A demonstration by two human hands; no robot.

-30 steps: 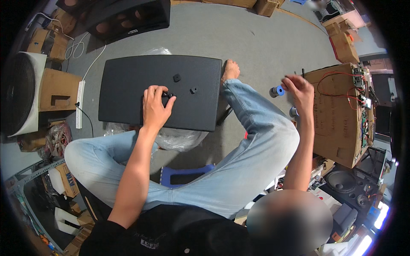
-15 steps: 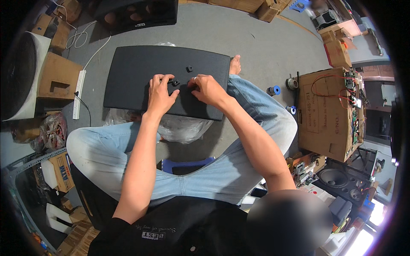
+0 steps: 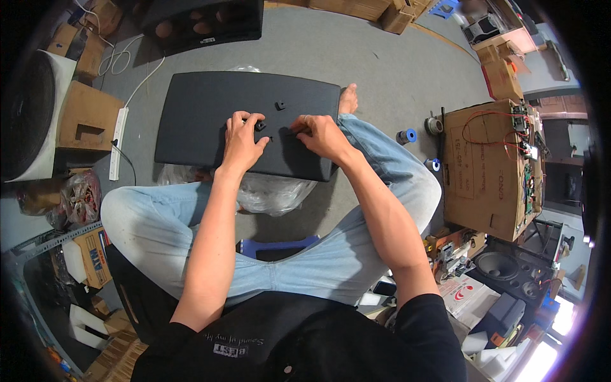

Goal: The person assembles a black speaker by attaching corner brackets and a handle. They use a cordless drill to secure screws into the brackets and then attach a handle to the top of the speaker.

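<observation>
A black, board-like speaker cabinet or panel [image 3: 197, 114] lies in front of me, between my legs, over clear plastic wrapping [image 3: 273, 196]. My left hand [image 3: 242, 145] rests on its middle, fingers curved and thumb apart. Its index fingertip is at a small black block [image 3: 259, 126]; another tiny dark piece [image 3: 271, 139] lies by the thumb. Farther off on the panel sits a second small black block [image 3: 280, 105] with a hole. To the right, my right hand [image 3: 323, 137] has thumb and fingers pinched together low over the surface; what they hold is too dark to make out.
A white power strip [image 3: 118, 143] with a cable stands left of the panel. Solder-like spools [image 3: 406, 136] and a large cardboard box [image 3: 480, 172] with circuit boards are on the right. A black speaker cabinet [image 3: 203, 28] stands at the far side. A blue stool edge [image 3: 280, 245] shows between my legs.
My right hand has shifted a little to the right, away from my left hand. My left hand stays nearly in place. A blurred round shape at the lower right is gone from view.
</observation>
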